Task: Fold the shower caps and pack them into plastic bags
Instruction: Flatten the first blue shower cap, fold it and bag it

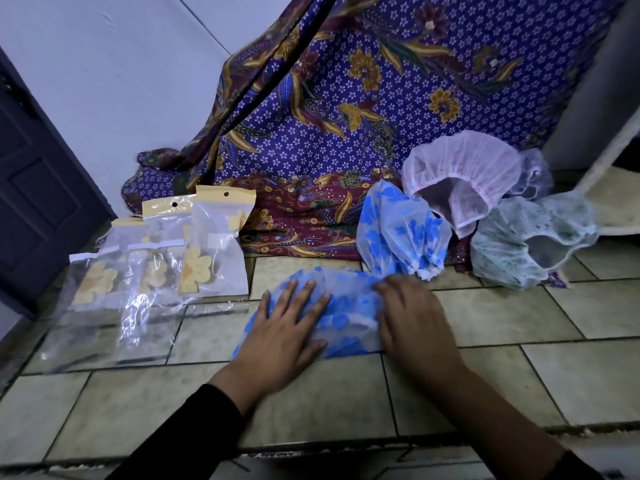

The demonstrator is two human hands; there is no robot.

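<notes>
Head view: blue shower cap (346,306), long axis 9-to-3 o'clock. Left hand (284,327) and right hand (412,317) pressed flat upon it. Plastic bags (207,258) at 9 o'clock, nearer left.

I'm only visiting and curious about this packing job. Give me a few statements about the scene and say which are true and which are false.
1. The left hand and the right hand both rest on a blue-flowered shower cap. True.
2. The plastic bags lie to the right of the hands. False: they lie to the left.
3. A pink shower cap sits among the loose caps at the right. True.
4. The cap under the hands is already inside a bag. False: it lies bare on the tiled floor.
5. A purple patterned cloth hangs behind everything. True.
</notes>
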